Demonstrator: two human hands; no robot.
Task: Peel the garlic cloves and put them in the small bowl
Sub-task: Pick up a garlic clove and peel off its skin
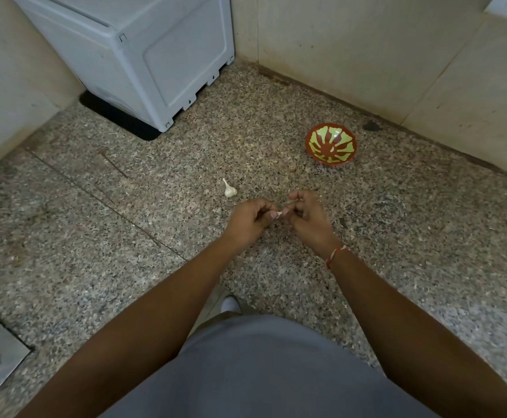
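Both bare forearms reach forward toward twelve o'clock, converging so the hands nearly meet. The left hand (247, 220) has its fingers curled, thumb tip pointing to three o'clock at a small pale clove (279, 214) pinched between the two hands. The right hand (303, 217), fingers curled inward, wears a red-and-white thread (336, 255) on its wrist.

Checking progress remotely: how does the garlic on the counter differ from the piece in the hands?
The garlic bulb is whole, with its stem tip; the garlic clove is one small piece. The bulb lies untouched on the counter; the clove is pinched between left hand and right hand. Both look whitish.
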